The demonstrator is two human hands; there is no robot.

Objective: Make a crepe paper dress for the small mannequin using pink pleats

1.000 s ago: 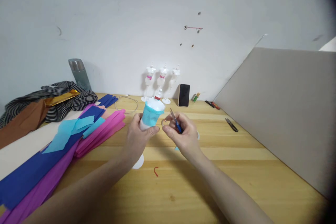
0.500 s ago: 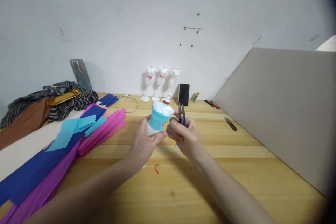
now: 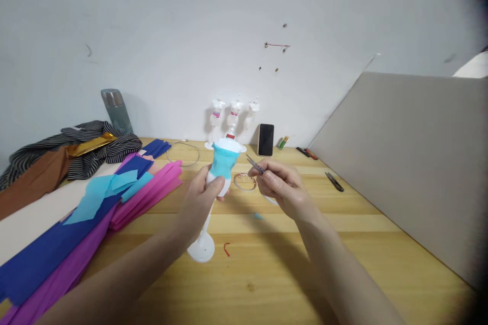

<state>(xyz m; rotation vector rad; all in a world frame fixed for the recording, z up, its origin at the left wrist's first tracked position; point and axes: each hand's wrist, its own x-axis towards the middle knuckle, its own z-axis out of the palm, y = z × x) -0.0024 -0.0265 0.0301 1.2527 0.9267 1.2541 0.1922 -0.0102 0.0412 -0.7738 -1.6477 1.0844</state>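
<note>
My left hand (image 3: 200,198) is closed around the lower body of a small white mannequin (image 3: 219,180) on a stand. Light-blue paper (image 3: 224,162) wraps its torso, and a red band (image 3: 230,136) circles its neck. The stand's round white base (image 3: 201,249) hangs tilted toward me. In my right hand (image 3: 282,185) is a small pair of thread snips (image 3: 255,164), their blades pointing up and left, a little apart from the mannequin. Below lie a light-blue scrap (image 3: 258,216) and a curled red strip (image 3: 226,249). Between my hands sits a ring-shaped item (image 3: 244,182).
Crepe paper sheets (image 3: 148,193) and striped cloth (image 3: 124,146) fill the left side, near a flask (image 3: 116,111). Several small mannequins (image 3: 216,114) stand by the wall beside a phone (image 3: 266,139). Black snips (image 3: 334,182) lie near the white board (image 3: 404,162) on the right.
The mannequin has turned more upright and its base now shows. My right hand has moved right, away from it, and the snips have tipped from upright to pointing left.
</note>
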